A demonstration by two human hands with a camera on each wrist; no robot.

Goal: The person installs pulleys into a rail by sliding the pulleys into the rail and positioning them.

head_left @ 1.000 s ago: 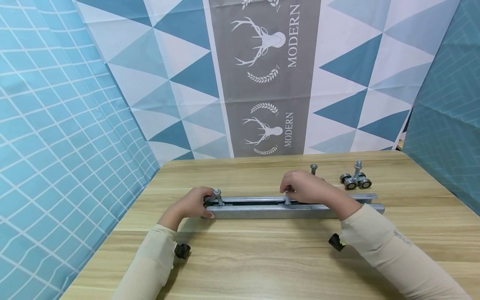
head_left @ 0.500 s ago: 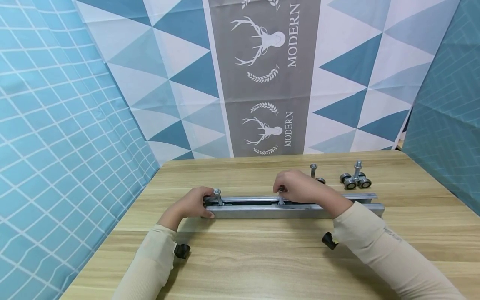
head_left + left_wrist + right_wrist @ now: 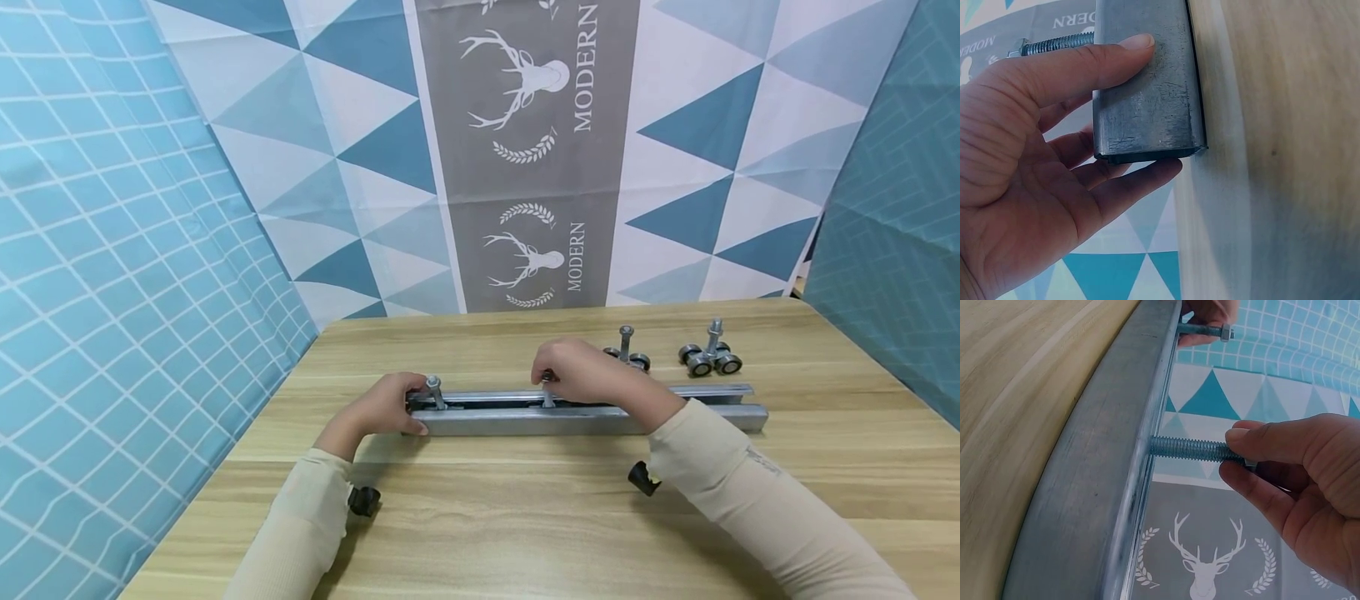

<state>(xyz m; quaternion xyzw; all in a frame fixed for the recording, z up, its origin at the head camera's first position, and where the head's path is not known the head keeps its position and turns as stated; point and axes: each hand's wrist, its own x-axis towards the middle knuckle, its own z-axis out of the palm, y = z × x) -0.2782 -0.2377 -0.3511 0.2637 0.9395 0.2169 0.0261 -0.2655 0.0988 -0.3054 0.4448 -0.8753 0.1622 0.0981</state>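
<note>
A metal track (image 3: 517, 423) with a slot along its top lies across the wooden table. My left hand (image 3: 386, 406) grips its left end; in the left wrist view the thumb presses one side wall and a finger touches the end. Close to that hand a bolt (image 3: 435, 393) with a nut stands up out of the slot. Near the track's middle, my right hand (image 3: 581, 372) pinches the top of a second threaded bolt (image 3: 1188, 449) between thumb and finger. Whatever the two bolts carry inside the track is hidden.
Behind the track, towards the right, stand two roller trolleys: one with four-wheel look and upright bolt (image 3: 711, 354), the other (image 3: 626, 354) partly behind my right hand. Patterned cloths (image 3: 525, 167) hang behind and beside the wooden table (image 3: 480, 517).
My right hand has slid leftward along the track with the pinched bolt, closer to the other bolt. More of the nearer trolley shows behind it. My left hand keeps its grip.
</note>
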